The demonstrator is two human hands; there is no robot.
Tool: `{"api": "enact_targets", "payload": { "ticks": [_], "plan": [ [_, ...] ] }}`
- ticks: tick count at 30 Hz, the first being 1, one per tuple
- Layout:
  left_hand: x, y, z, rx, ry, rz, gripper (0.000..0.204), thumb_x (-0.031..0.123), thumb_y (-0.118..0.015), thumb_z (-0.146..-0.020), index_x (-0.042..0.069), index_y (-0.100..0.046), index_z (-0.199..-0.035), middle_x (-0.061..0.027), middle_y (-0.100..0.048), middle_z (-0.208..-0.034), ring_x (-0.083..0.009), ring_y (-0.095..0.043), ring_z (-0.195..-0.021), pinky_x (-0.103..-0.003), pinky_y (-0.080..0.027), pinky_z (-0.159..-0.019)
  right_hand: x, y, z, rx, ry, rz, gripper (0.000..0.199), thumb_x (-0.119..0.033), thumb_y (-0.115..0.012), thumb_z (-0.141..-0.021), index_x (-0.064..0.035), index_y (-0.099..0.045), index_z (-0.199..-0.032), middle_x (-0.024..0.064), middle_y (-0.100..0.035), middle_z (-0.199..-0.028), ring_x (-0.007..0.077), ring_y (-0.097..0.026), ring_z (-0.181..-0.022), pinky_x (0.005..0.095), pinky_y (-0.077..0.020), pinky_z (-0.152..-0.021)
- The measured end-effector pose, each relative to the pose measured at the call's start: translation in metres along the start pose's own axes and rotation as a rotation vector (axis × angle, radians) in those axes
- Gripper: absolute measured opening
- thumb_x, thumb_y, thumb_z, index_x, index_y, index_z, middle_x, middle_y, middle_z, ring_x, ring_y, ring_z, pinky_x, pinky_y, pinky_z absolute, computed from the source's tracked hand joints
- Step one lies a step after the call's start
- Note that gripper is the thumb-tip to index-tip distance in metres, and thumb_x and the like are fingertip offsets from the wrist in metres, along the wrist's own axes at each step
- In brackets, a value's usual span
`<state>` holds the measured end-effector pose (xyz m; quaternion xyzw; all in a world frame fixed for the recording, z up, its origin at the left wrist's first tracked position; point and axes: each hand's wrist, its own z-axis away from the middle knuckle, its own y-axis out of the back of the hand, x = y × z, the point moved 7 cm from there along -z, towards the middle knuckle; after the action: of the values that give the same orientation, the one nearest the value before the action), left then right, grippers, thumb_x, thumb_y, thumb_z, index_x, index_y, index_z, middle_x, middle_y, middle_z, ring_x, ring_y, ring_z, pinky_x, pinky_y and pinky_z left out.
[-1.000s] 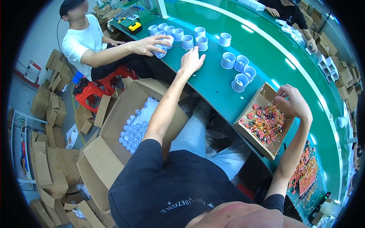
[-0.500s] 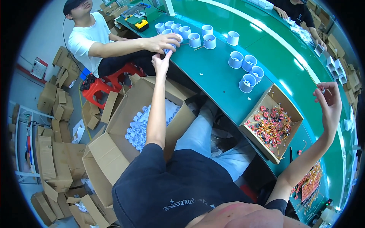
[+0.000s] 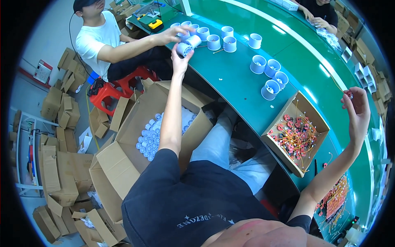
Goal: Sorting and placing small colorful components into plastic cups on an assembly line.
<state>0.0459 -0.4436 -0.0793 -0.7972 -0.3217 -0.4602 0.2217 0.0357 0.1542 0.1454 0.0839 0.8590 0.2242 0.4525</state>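
At the table's far left edge, my left hand (image 3: 180,66) has thumb and fingers around a pale blue plastic cylinder (image 3: 184,50), its spoked end turned toward me. Another such cylinder (image 3: 193,40) lies tipped right against it. A co-worker's hand (image 3: 173,34), smeared by motion, hovers just above these two. Out to the right, my right hand (image 3: 358,109) is raised, pinching a small red-and-black round part (image 3: 349,94) with a thin wire rising from it.
Upright blue cylinders (image 3: 258,64) stand on the green table (image 3: 224,84). A cardboard tray (image 3: 325,134) holds red parts with orange wires; more wired parts (image 3: 336,199) are heaped nearer. An open carton (image 3: 123,160) of cylinders sits left of my legs. The co-worker sits beside red stools (image 3: 105,99).
The co-worker's hand has lifted off the cylinder and drawn up and back. My left hand has moved slightly right and now grasps that cylinder. My right hand has barely moved.
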Motion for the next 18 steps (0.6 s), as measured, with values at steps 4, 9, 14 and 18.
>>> {"api": "enact_targets", "payload": {
  "ticks": [4, 9, 14, 18],
  "plan": [
    [0.014, -0.021, 0.025, -0.093, 0.082, -0.228, 0.058, 0.013, -0.077, -0.077, 0.000, -0.048, -0.125, -0.0150, -0.035, -0.139, -0.0239, -0.048, -0.119, -0.035, -0.039, -0.100, 0.002, -0.001, 0.004, -0.008, -0.012, 0.044, 0.020, -0.007, -0.065, -0.088, -0.0028, -0.056, -0.105, 0.0033, -0.062, -0.093, 0.0086, -0.058, -0.080, 0.0210, -0.0454, -0.068],
    [0.086, -0.061, 0.089, -0.202, -0.475, -0.519, 0.043, 0.002, -0.075, -0.072, 0.004, -0.054, -0.109, -0.0162, -0.035, -0.136, -0.0296, -0.055, -0.110, -0.036, -0.043, -0.098, -0.003, -0.009, 0.005, -0.014, -0.018, 0.049, 0.025, -0.004, -0.066, -0.087, -0.0027, -0.058, -0.110, 0.0031, -0.062, -0.094, 0.0082, -0.058, -0.083, 0.0210, -0.0460, -0.069],
    [0.088, -0.102, 0.128, -0.502, -0.100, -0.052, 0.044, -0.005, -0.071, -0.071, 0.006, -0.049, -0.109, -0.0161, -0.035, -0.137, -0.0315, -0.046, -0.121, -0.038, -0.047, -0.095, -0.010, -0.029, -0.003, -0.073, 0.076, 0.011, 0.025, -0.001, -0.066, -0.084, -0.0016, -0.062, -0.109, 0.0039, -0.063, -0.097, 0.0086, -0.059, -0.084, 0.0217, -0.0475, -0.074],
    [0.121, -0.136, 0.164, -0.612, 0.130, 0.598, 0.050, -0.002, -0.066, -0.076, 0.008, -0.043, -0.119, -0.0167, -0.034, -0.137, -0.0347, -0.042, -0.125, -0.046, -0.053, -0.091, -0.045, -0.058, 0.005, -0.110, 0.177, 0.004, 0.021, 0.003, -0.066, -0.082, 0.0018, -0.064, -0.103, 0.0059, -0.064, -0.100, 0.0103, -0.060, -0.084, 0.0227, -0.0490, -0.078]
  ]
}}
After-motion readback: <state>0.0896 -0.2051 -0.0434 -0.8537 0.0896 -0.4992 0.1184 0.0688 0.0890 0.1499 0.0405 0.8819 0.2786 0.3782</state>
